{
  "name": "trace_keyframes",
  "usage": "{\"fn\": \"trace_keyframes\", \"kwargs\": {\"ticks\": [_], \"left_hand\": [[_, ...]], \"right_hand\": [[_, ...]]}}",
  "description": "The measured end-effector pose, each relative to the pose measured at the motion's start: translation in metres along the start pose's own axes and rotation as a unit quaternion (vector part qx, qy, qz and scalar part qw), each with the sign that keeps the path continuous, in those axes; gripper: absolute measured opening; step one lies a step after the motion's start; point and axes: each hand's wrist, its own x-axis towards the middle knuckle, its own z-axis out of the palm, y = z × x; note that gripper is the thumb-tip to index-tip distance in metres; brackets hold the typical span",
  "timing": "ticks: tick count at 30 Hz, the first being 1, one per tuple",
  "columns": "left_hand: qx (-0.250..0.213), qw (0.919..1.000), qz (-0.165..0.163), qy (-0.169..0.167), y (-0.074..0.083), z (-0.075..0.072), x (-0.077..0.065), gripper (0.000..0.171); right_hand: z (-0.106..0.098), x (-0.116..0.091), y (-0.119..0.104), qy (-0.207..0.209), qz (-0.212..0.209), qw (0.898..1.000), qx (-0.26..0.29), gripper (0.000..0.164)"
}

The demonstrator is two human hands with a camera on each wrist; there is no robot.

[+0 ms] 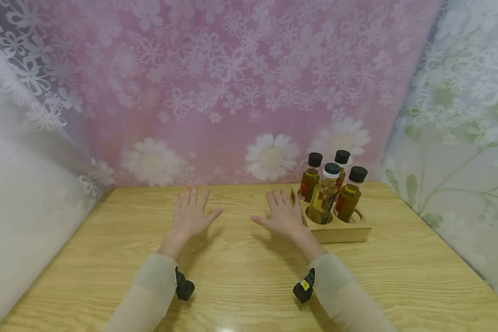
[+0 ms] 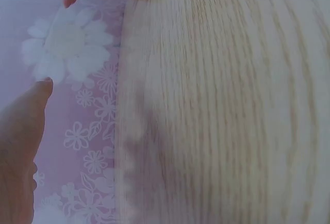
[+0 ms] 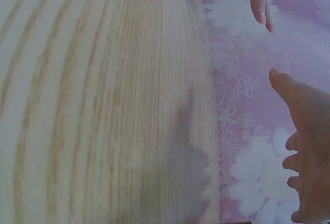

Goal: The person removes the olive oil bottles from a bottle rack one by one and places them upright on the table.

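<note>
Both hands hover over the wooden table, palms down, fingers spread and straight, with nothing in them. My left hand (image 1: 189, 216) is left of the middle; its thumb (image 2: 38, 95) shows at the edge of the left wrist view. The right hand (image 1: 284, 216) is beside a wooden bottle holder (image 1: 340, 234), its little finger overlapping the holder's left side in the head view. Seated in round holes of that holder are several bottles: a clear one of golden oil (image 1: 322, 200) with a white-collared dark cap, and darker ones with black caps, such as the front right bottle (image 1: 348, 198).
The light wooden table (image 1: 240, 286) meets a pink flowered curtain (image 1: 216, 101) at its back edge. White flowered cloth hangs on the left side (image 1: 33, 152) and the right side (image 1: 460, 138). Each wrist carries a small black camera (image 1: 184, 285).
</note>
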Motion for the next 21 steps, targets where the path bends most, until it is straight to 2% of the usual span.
{"fn": "trace_keyframes", "kwargs": {"ticks": [13,18,21], "left_hand": [[0.003,0.9999,0.009,-0.012,0.001,-0.006,-0.002,0.087],[-0.002,0.9995,0.025,-0.020,0.010,-0.011,-0.004,0.092],[-0.022,0.9988,0.038,-0.021,0.020,-0.013,-0.007,0.097]], "right_hand": [[-0.010,-0.007,0.001,-0.025,-0.004,0.999,0.025,0.095],[-0.014,-0.013,0.005,-0.009,-0.010,0.998,0.059,0.091],[-0.019,-0.020,0.008,0.002,-0.017,0.995,0.099,0.089]]}}
